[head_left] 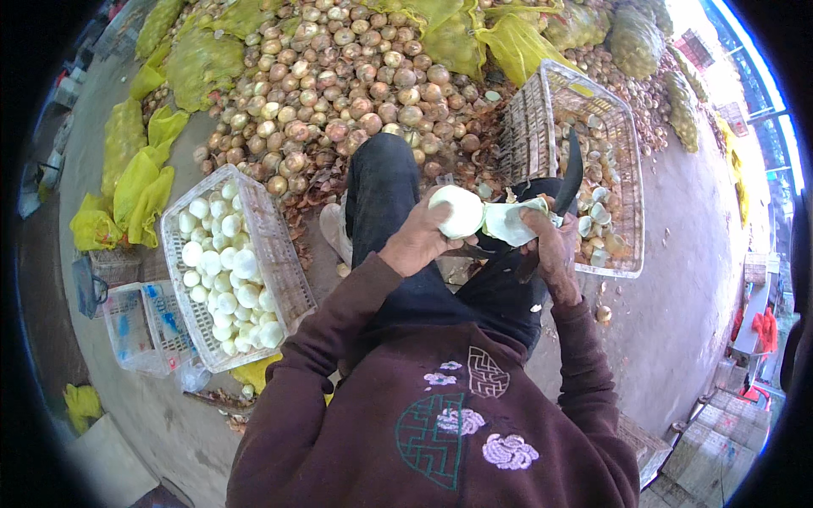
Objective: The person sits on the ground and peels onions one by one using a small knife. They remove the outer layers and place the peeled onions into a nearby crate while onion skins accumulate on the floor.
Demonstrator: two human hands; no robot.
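Note:
My left hand (424, 235) holds a white, peeled onion (458, 213) above my knees. A layer of pale onion skin (513, 221) stretches from its right side to my right hand (551, 244), whose thumb presses on it. That same hand grips a knife with a dark, curved blade (571, 174) pointing up; its handle is mostly hidden by the fingers. Left of my legs, a plastic crate (276, 244) holds many peeled onions (225, 270). To the right, another plastic crate (530, 133) contains onion skins and peelings (600, 216).
A large heap of unpeeled onions (356, 82) covers the floor ahead, with loose dry skins near my feet. Yellow mesh sacks (203, 70) lie around it. An emptied-looking clear crate (130, 330) stands beyond the left crate. Stacked crates (718, 438) are at the lower right.

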